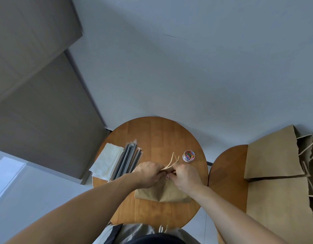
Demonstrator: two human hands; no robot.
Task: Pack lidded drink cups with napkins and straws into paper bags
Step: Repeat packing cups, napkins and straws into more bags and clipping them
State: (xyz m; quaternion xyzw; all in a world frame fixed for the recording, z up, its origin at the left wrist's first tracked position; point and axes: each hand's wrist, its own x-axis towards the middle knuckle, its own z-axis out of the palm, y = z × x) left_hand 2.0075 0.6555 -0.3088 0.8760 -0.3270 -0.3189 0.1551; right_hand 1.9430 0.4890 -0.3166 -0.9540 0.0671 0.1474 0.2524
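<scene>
A paper bag on a round table is pinched at its top by the left hand and right hand.

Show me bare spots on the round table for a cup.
Free: the round table's far part beyond the straws and paper-clip tub, and the near strip before the paper bag. Crowded: the left edge with napkins, and the middle, where the left hand and right hand pinch the bag's top.

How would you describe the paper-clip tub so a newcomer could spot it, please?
Find the central round table. The tub stands on its right side, beyond the right hand. It alone is small, clear and full of bright clips.
</scene>
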